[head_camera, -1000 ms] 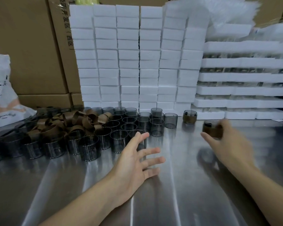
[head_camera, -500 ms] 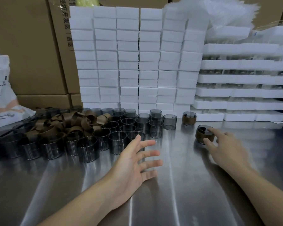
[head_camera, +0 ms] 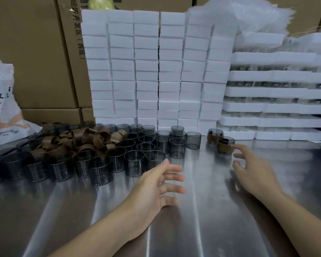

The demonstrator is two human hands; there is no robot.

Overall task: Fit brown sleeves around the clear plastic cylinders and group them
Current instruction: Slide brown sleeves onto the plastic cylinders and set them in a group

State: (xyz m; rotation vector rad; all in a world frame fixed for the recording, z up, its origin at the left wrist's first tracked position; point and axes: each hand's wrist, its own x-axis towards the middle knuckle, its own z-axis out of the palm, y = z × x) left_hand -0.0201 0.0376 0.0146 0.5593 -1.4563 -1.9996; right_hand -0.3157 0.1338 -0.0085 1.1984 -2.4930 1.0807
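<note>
At nine o'clock a white bag (head_camera: 2, 108) shows only partial letters; the cardboard box (head_camera: 70, 52) behind reads 西区 (the rest blurs). Curled brown sleeves (head_camera: 85, 140) lie heaped at ten o'clock among upright smoky clear cylinders (head_camera: 133, 162) on the brushed steel table (head_camera: 202, 219). The left hand (head_camera: 156, 188) hovers, fingers spread, empty. At one o'clock two sleeved cylinders (head_camera: 224, 147) stand, axes vertical; the right hand (head_camera: 254, 173), fingers apart, holds nothing

On the bench (head_camera: 202, 219), bare cylinders (head_camera: 146, 143) crowd before the stacked blocks (head_camera: 146, 71), loose sleeves (head_camera: 85, 140) heaped among them toward the blocks' left end; two sleeved cylinders (head_camera: 225, 148) stand close together before the right end.
</note>
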